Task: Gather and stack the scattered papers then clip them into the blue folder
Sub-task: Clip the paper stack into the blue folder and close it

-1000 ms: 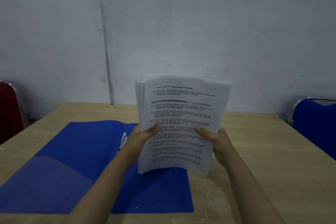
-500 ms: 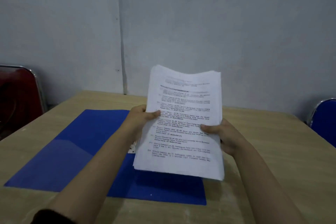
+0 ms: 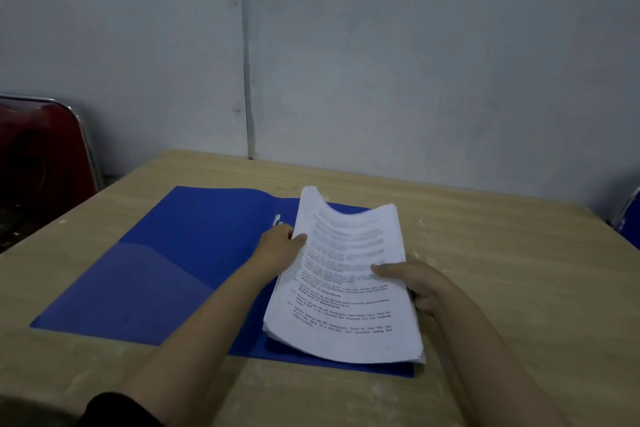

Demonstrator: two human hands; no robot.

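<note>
A: Where is the stack of papers (image 3: 346,288)?

B: Held between both hands over the right half of the open blue folder (image 3: 166,263). Its near end hangs low above the folder's front edge; whether it touches I cannot tell. The far end curls upward.

A: And the fingers?

B: The left hand (image 3: 280,246) pinches the stack's left edge, thumb on the printed top sheet, the other fingers hidden beneath. The right hand (image 3: 415,284) grips the right edge likewise, thumb lying flat across the text, fingers curled under the pile.

A: What lies beyond the left fingers?

B: A small white clip (image 3: 278,219) at the folder's fold, just past the knuckles. Left of that hand spreads the folder's empty half with its pocket.

A: And around that?

B: The wooden table (image 3: 502,270) carries it all. A red chair (image 3: 41,156) stands off the table's left side, against the grey wall (image 3: 381,45).
</note>
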